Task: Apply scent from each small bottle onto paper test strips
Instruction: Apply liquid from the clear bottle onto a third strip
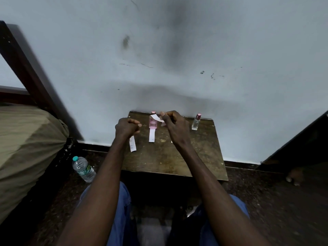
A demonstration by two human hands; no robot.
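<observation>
A pink bottle (pixel 153 122) with a pink cap stands at the back of a small wooden table (pixel 177 157). A clear bottle (pixel 196 122) with a pink cap stands to its right. My right hand (pixel 174 126) pinches a white paper strip (pixel 156 117) just in front of the pink bottle's top. My left hand (pixel 126 127) is curled into a fist left of the pink bottle; nothing shows inside it. One strip (pixel 151 136) lies in front of the pink bottle. Another strip (pixel 132 146) lies by my left wrist.
The table stands against a pale wall (pixel 159 59). A plastic water bottle (pixel 83 169) lies on the dark floor to the left, beside a bed with an olive cover (pixel 26 148). A dark panel (pixel 301 144) leans at the right. My knees are under the table's front edge.
</observation>
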